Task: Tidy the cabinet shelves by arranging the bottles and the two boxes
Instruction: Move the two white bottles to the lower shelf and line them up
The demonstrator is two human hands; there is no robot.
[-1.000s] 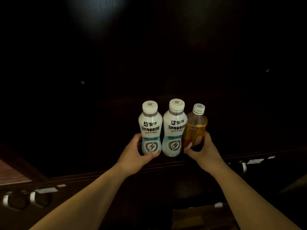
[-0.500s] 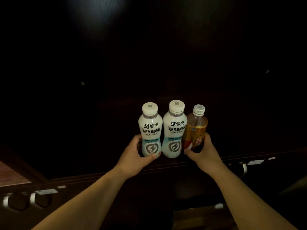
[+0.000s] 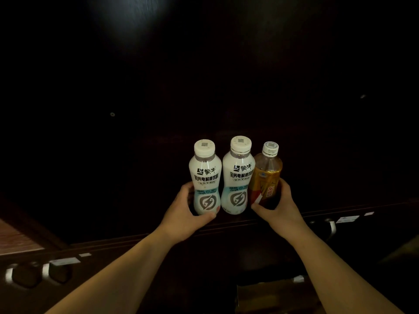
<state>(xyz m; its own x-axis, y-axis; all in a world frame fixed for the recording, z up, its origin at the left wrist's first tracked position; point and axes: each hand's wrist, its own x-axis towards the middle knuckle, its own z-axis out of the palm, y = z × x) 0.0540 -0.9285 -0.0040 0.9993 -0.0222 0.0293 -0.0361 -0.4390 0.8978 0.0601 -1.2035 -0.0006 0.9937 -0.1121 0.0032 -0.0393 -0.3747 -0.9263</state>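
Observation:
Three bottles stand upright in a row near the front edge of a dark cabinet shelf [image 3: 226, 224]. My left hand [image 3: 184, 214] is wrapped around the base of the left white bottle [image 3: 205, 175]. A second white bottle [image 3: 238, 175] stands untouched in the middle, close against its neighbours. My right hand [image 3: 280, 209] grips the lower part of the amber tea bottle [image 3: 267, 175] at the right end, which leans a little to the right. No box can be made out for certain in the dark.
The cabinet interior is very dark above and behind the bottles. Metal drawer handles show at lower left [image 3: 46, 271] and at right [image 3: 332, 227]. A brown wooden surface [image 3: 15, 239] appears at the far left. A dim brownish shape [image 3: 267, 295] lies low in the shadow below.
The bottles and both hands sit very slightly lower in the view than a second ago. Neither hand has changed its hold.

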